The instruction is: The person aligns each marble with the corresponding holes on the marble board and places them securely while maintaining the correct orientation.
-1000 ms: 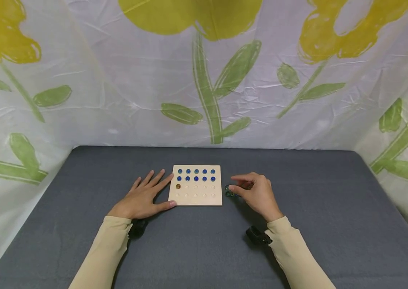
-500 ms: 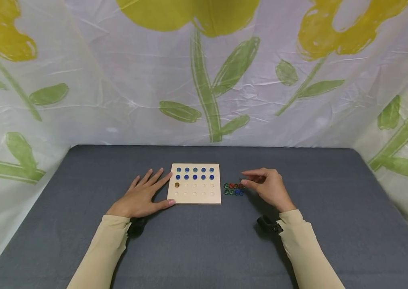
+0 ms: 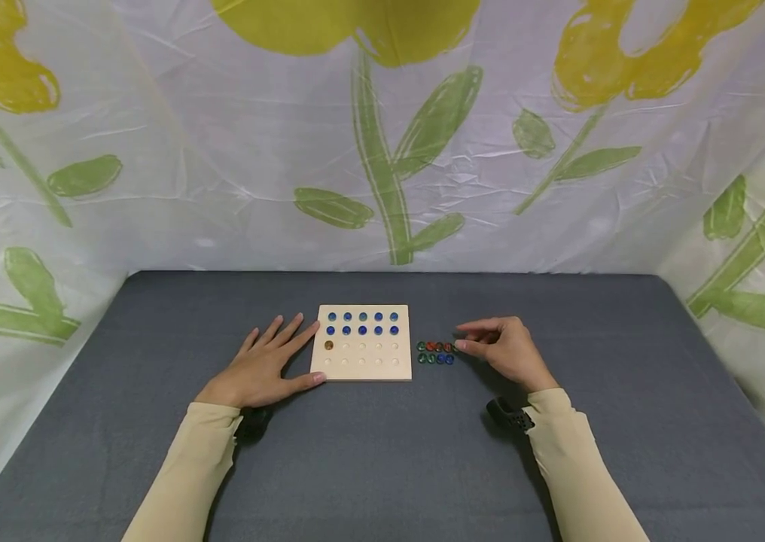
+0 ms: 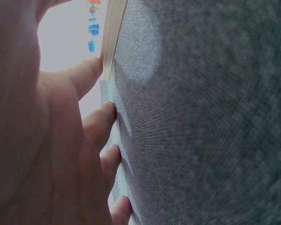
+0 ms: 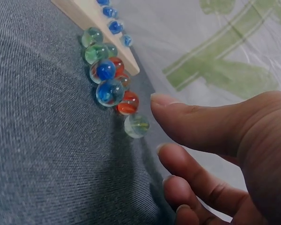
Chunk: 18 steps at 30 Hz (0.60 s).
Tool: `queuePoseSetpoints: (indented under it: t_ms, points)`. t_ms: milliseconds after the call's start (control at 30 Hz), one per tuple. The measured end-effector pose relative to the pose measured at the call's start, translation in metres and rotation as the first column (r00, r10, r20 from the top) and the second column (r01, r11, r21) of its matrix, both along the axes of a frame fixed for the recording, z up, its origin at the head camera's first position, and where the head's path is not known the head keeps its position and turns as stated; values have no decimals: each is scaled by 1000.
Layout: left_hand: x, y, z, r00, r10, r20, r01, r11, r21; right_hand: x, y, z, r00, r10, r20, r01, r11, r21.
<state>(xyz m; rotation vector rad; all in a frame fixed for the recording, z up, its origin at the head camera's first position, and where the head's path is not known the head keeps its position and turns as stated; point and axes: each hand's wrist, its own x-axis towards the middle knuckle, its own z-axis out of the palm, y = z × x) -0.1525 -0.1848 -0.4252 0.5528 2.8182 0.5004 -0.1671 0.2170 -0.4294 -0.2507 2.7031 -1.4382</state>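
A pale wooden board point(image 3: 361, 370) carries two full rows of mostly blue marbles point(image 3: 363, 330) and one amber marble point(image 3: 328, 345) in its third row. My left hand point(image 3: 260, 369) lies spread flat on its left side, index fingertip and thumb at the board's edge. Loose marbles point(image 3: 431, 358), green, red and blue, sit in two short rows on the cloth at the right. Beside their right end is my right hand point(image 3: 507, 350), thumb and fingers apart. In the right wrist view, its thumb tip is close to a clear marble with a yellow streak point(image 5: 137, 125).
A dark grey cloth point(image 3: 369, 459) covers the table. Behind it hangs a white curtain point(image 3: 240, 150) printed with yellow flowers and green leaves. Each wrist bears a black camera, the right one point(image 3: 510, 414) just below the sleeve cuff.
My right hand has moved right from over the loose marbles to their right end, so both rows now show. The left hand stays at the board.
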Motion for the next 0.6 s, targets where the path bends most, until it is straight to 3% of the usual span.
queuePoseSetpoints:
  t_ms: [267,600]
  points:
    - [0,-1,0,1000,5,9,-5,1000,2,-1,-1,-1,1000,20,20,-20,1000,-17]
    - [-1,0,-2,1000,-1,3,1,1000,2,0,-3,-1,1000,7,30,-9,999,44]
